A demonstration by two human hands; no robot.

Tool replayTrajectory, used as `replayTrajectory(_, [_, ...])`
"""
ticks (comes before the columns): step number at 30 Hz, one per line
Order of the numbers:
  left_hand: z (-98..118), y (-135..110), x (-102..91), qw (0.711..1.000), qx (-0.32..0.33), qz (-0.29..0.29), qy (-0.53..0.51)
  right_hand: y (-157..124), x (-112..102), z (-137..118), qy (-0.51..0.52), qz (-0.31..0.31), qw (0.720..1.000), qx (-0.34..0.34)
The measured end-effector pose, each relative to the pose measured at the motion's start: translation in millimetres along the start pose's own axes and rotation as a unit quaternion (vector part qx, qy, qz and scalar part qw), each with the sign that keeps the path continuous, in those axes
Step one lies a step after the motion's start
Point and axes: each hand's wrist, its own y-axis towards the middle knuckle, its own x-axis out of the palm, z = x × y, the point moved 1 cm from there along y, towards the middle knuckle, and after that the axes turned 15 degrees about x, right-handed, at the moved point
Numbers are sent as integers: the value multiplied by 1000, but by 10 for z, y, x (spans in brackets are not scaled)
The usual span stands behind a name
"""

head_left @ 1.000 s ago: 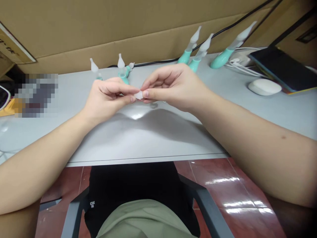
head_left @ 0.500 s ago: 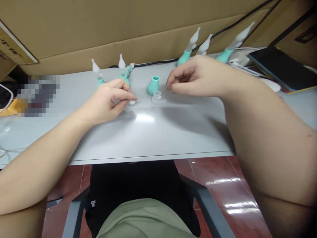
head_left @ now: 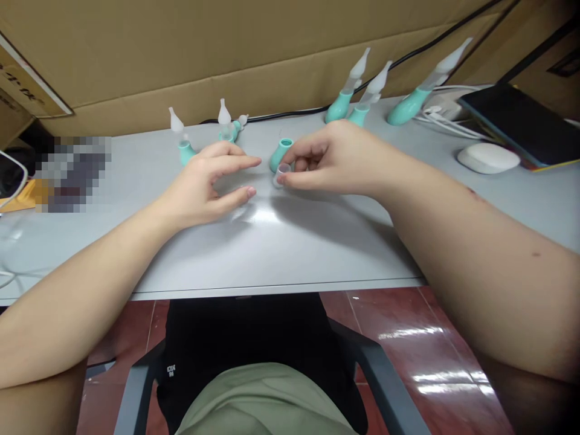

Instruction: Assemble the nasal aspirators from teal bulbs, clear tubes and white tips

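My right hand [head_left: 338, 160] pinches a small clear plastic cup piece [head_left: 281, 174] on the grey table [head_left: 290, 241], right beside a teal bulb [head_left: 280, 153] that stands open end up. My left hand [head_left: 208, 184] rests on the table a little to the left, thumb and forefinger apart, with nothing visible between them. Behind my left hand stand two small teal pieces with white tips [head_left: 180, 139] [head_left: 225, 124].
Three assembled teal aspirators with long clear tips [head_left: 348, 87] [head_left: 369, 93] [head_left: 419, 90] lean against the cardboard wall [head_left: 226, 54] at the back. A white mouse [head_left: 488, 157], white cables and a dark tablet [head_left: 521, 121] lie at the right. A black cable runs along the cardboard.
My hands have come apart. The right hand went back toward the aspirators, then returned and closed on the clear cup by the teal bulb. The left hand's fingers have opened.
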Motion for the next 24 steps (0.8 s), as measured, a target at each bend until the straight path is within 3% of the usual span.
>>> replayTrajectory(4, [-12, 14, 102, 999, 14, 46, -26, 38, 223, -21, 170, 4, 983, -73])
replayTrajectory(7, [33, 34, 200, 993, -37, 93, -57, 98, 376, -42, 262, -25, 957, -124])
replayTrajectory(9, [69, 42, 227, 985, -81, 125, -85, 116, 374, -29, 270, -45, 952, -139])
replayTrajectory(11, [90, 46, 213, 976, -116, 144, -113, 101, 262, 8, 220, -37, 966, -127])
replayTrajectory(14, [73, 42, 147, 962, -161, 163, -152, 53, -8, 69, 42, 11, 997, -69])
replayTrajectory(17, [26, 29, 93, 943, -207, 167, -198, 41, -178, 91, -107, -5, 994, 4])
replayTrajectory(20, [-1, 15, 78, 931, -228, 159, -237, 82, -187, 93, -146, -17, 988, 56])
replayTrajectory(24, [20, 13, 91, 927, -229, 150, -255, 170, -158, 169, -152, -26, 987, 45])
